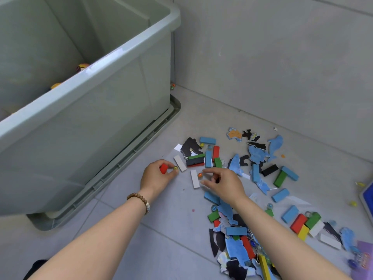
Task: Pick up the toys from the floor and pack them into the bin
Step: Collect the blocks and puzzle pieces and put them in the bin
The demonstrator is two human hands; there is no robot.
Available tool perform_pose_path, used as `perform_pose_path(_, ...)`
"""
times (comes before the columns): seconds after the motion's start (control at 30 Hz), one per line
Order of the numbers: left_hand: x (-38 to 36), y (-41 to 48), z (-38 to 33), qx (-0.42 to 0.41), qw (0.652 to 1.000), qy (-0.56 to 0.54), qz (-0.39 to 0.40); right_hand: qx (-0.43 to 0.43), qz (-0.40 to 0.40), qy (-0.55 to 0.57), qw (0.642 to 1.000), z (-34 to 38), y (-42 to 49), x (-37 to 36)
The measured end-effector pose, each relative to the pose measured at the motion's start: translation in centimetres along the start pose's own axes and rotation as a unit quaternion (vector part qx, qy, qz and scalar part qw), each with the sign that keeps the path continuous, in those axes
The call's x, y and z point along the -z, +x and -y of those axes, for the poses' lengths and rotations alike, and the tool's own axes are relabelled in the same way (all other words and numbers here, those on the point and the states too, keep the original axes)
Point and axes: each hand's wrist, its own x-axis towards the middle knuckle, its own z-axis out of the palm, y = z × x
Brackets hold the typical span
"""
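A large grey-green bin [113, 55] fills the upper left, with a few toys showing inside. Coloured blocks, marbles and flat animal cut-outs lie scattered on the floor to its right. My left hand [156, 175] holds a red block [163, 168] in its curled fingers, and its fingertips pinch a yellow-green marble [175, 168] beside a white block [180, 163]. My right hand [224, 181] hovers low over the pile with index finger and thumb spread. An orange marble [199, 175] lies just left of those fingertips, next to another white block [194, 178].
The bin stands on its lid [141, 146], which juts out along the floor. A tiled wall [272, 57] closes the back right. A marble [172, 85] sits in the corner behind the bin. A blue-edged board [367, 197] and a purple item [363, 257] lie at the right edge.
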Motion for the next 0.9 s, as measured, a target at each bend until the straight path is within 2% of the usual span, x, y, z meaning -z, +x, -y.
perform_pose_path(0.13,0.0,0.1,-0.1,0.007,1.0,-0.017,-0.003,-0.009,-0.012,0.015,1.0,0.8,0.8,-1.1)
perform_pose_path(0.3,-0.2,-0.2,-1.0,0.069,0.987,-0.144,-0.006,-0.03,-0.015,0.026,0.999,0.6,1.1,-1.3)
perform_pose_path(0.37,0.0,-0.3,-1.7,0.101,0.973,-0.208,0.007,-0.046,-0.008,0.076,0.996,0.8,1.0,-1.3)
perform_pose_path(0.4,0.1,-0.4,-2.1,0.115,0.963,-0.245,0.015,-0.061,-0.003,0.136,0.989,1.1,0.9,-1.2)
perform_pose_path(0.47,0.3,-0.5,-2.9,0.135,0.941,-0.309,0.037,-0.113,0.018,0.285,0.952,1.9,0.6,-0.8)
perform_pose_path(0.53,0.5,-0.5,-3.4,0.146,0.928,-0.337,0.059,-0.166,0.056,0.408,0.896,2.5,0.7,0.0)
perform_pose_path(0.6,0.6,-0.4,-3.5,0.158,0.92,-0.349,0.08,-0.192,0.072,0.497,0.843,2.6,1.1,0.7)
perform_pose_path(0.63,0.6,-0.4,-3.5,0.163,0.918,-0.349,0.089,-0.196,0.072,0.508,0.836,2.6,1.4,0.9)
perform_pose_path(0.7,0.4,-0.3,-3.2,0.165,0.931,-0.312,0.092,-0.19,0.057,0.444,0.874,2.6,1.9,1.1)
perform_pose_path(0.77,0.2,0.0,-2.5,0.151,0.96,-0.226,0.065,-0.166,0.02,0.358,0.919,2.7,2.1,1.1)
perform_pose_path(0.9,0.0,0.4,-1.8,0.125,0.982,-0.138,0.032,-0.122,-0.117,0.259,0.951,1.4,2.5,2.4)
